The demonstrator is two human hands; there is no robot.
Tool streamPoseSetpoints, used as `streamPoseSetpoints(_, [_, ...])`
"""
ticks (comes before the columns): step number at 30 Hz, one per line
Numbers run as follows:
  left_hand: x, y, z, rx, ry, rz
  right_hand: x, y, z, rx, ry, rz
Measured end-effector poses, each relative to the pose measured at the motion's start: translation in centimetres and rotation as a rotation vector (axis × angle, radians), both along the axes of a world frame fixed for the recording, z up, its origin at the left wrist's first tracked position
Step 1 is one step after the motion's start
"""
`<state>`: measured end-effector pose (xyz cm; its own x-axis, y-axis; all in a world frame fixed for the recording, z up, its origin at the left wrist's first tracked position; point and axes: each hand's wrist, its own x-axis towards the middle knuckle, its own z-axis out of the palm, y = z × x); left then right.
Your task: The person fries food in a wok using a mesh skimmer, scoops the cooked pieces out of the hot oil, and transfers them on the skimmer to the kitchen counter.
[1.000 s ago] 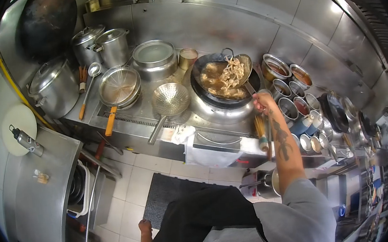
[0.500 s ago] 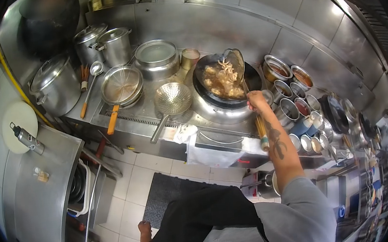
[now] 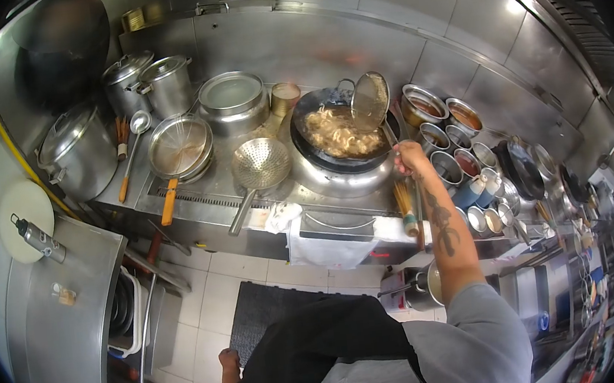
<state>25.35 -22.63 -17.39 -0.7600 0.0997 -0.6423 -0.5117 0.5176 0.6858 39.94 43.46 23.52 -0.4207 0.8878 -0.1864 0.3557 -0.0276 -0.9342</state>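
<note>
My right hand point(image 3: 411, 158) is closed around the handle of a perforated skimmer point(image 3: 370, 101). The skimmer's round head is tilted up on edge above the right side of a black wok point(image 3: 306, 150). Pale pieces of food point(image 3: 338, 134) lie in bubbling brownish liquid inside the wok, which sits on a round metal burner ring point(image 3: 343, 179). Down by my side, near the black floor mat, my left hand point(image 3: 229, 358) hangs with curled fingers, and I see nothing in it.
Left of the wok are a perforated strainer point(image 3: 261, 163), wire sieves point(image 3: 181, 146), a ladle point(image 3: 139, 122) and lidded pots point(image 3: 86, 151). Several metal containers with sauces point(image 3: 464, 117) stand to the right. A bamboo brush point(image 3: 406, 207) is by the front edge; a steel counter point(image 3: 67, 329) is at left.
The skimmer has turned and lifted toward the right; food that was heaped at its head now lies spread in the wok. My view has shifted slightly. My left hand stays low.
</note>
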Motion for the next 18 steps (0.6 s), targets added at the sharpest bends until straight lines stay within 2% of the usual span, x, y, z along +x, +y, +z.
streamPoseSetpoints(4, [0.1, -0.1, -0.2, 0.086, 0.054, 0.001, 2.2, 0.9, 0.2, 0.032, -0.025, -0.037])
streamPoseSetpoints(8, [0.3, -0.5, -0.1, 0.008, 0.006, -0.026, 4.0, 2.3, -1.1, 0.084, -0.086, -0.052])
streamPoseSetpoints(10, [0.4, -0.9, -0.7, -0.002, 0.081, -0.069, 4.8, 2.8, -2.2, 0.1, -0.111, -0.058])
streamPoseSetpoints(13, [0.8, -0.8, -0.4, -0.08, 0.051, -0.026, 5.4, 3.3, -3.9, -0.034, -0.017, -0.051])
streamPoseSetpoints(15, [1.1, -0.9, -0.2, -0.071, 0.039, -0.012, 5.2, 3.7, -5.2, -0.376, 0.122, -0.052])
streamPoseSetpoints(18, [1.7, -1.3, -0.2, -0.063, 0.031, 0.0, 4.2, 4.3, -7.1, -0.57, 0.227, 0.049])
